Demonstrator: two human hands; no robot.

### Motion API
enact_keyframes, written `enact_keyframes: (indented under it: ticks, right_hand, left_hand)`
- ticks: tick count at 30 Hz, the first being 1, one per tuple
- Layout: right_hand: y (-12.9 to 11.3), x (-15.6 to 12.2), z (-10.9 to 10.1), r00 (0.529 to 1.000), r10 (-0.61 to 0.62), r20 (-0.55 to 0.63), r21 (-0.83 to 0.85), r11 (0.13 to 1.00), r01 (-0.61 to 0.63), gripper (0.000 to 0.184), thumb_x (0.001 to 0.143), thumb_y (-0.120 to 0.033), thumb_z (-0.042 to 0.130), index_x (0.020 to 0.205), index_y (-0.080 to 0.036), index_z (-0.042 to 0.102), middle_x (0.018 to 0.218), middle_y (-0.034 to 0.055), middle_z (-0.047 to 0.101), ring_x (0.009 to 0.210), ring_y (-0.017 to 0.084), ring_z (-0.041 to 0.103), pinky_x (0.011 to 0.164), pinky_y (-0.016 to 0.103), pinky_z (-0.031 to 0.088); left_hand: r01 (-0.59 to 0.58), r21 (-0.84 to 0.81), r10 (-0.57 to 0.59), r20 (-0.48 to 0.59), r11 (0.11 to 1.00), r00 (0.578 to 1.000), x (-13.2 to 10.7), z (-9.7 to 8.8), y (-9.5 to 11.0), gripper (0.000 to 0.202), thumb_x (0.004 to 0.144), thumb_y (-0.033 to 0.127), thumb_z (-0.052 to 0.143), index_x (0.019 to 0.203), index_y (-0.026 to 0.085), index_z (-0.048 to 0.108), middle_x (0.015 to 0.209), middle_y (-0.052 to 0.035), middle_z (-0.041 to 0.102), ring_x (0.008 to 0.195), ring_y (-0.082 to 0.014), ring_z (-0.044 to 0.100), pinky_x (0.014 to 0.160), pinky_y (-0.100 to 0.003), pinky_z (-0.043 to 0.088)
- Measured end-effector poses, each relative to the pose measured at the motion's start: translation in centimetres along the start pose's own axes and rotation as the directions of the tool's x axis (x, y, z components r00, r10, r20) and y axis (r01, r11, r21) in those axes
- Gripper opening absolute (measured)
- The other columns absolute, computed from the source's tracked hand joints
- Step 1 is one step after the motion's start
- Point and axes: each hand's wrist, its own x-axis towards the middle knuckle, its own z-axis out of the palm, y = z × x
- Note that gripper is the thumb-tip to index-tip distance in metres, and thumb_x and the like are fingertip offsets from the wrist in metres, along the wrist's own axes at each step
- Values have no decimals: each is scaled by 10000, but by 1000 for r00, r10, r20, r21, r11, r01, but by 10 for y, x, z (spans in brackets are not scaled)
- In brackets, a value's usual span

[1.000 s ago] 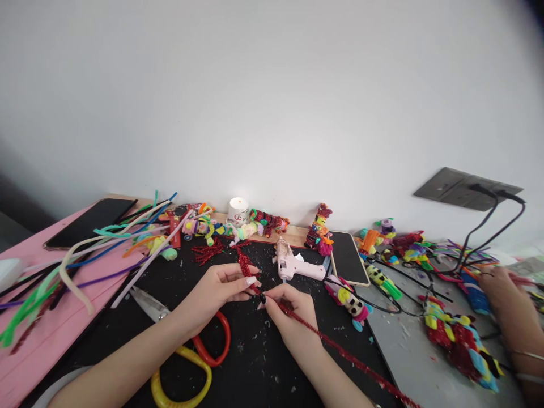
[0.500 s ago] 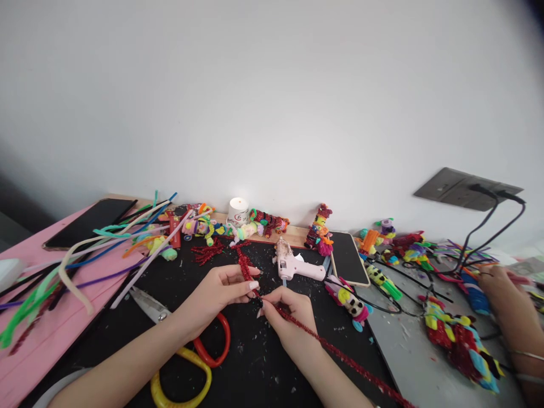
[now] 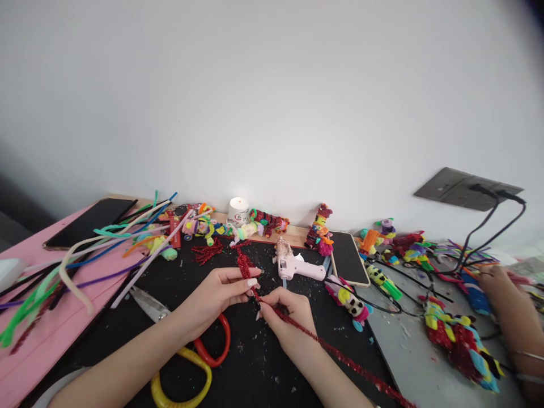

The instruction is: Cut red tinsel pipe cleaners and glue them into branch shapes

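Observation:
My left hand (image 3: 216, 294) is pinched on the coiled upper part of a sparkly red pipe cleaner (image 3: 243, 264) over the black mat (image 3: 255, 362). My right hand (image 3: 289, 317) is closed on the same red pipe cleaner just below, where a small black bead sits at my fingertips. The long free tail (image 3: 340, 354) of the pipe cleaner runs down to the right past my wrist. Both hands nearly touch each other.
A pink glue gun (image 3: 297, 265) lies just behind my hands. Red and yellow scissors (image 3: 191, 362) lie under my left arm. Loose pipe cleaners (image 3: 97, 243) cover the pink board at left. Two phones (image 3: 346, 258) (image 3: 91, 222), a candle (image 3: 238, 211) and finished figures (image 3: 459, 340) surround. Another person's hand (image 3: 497, 283) works at right.
My right hand has edged slightly left and up along the red pipe cleaner, toward my left fingers. Little else has moved.

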Motion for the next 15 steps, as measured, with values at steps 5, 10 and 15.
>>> enact_keyframes:
  ticks: [5, 10, 15]
  right_hand:
    - [1, 0, 0, 1000, 11, 7, -1, 1000, -11, 171, 795, -222, 600, 638, -169, 642, 570, 6, 668, 469, 112, 545, 469, 212, 396]
    - [0, 0, 0, 1000, 19, 3, -4, 1000, -19, 183, 800, -224, 594, 628, -178, 638, 559, 7, 655, 457, 116, 536, 453, 221, 386]
    - [0, 1, 0, 1000, 22, 1, 2, 1000, -22, 182, 800, -212, 591, 628, -172, 635, 561, 9, 657, 461, 117, 536, 458, 219, 387]
  left_hand:
    - [-1, -57, 2, 20, 998, 1000, -1, 2, 3, 281, 684, 250, 789, 954, 183, 746, 739, -24, 678, 703, -109, 585, 692, -212, 488]
    - [-27, -45, 28, 22, 999, 999, 0, 1, 1, 247, 723, 262, 757, 950, 168, 743, 742, -31, 677, 678, -106, 567, 657, -202, 470]
    - [-37, 15, 37, -9, 999, 999, 0, 1, 2, 275, 711, 281, 763, 959, 165, 741, 700, -21, 662, 666, -109, 551, 631, -199, 436]
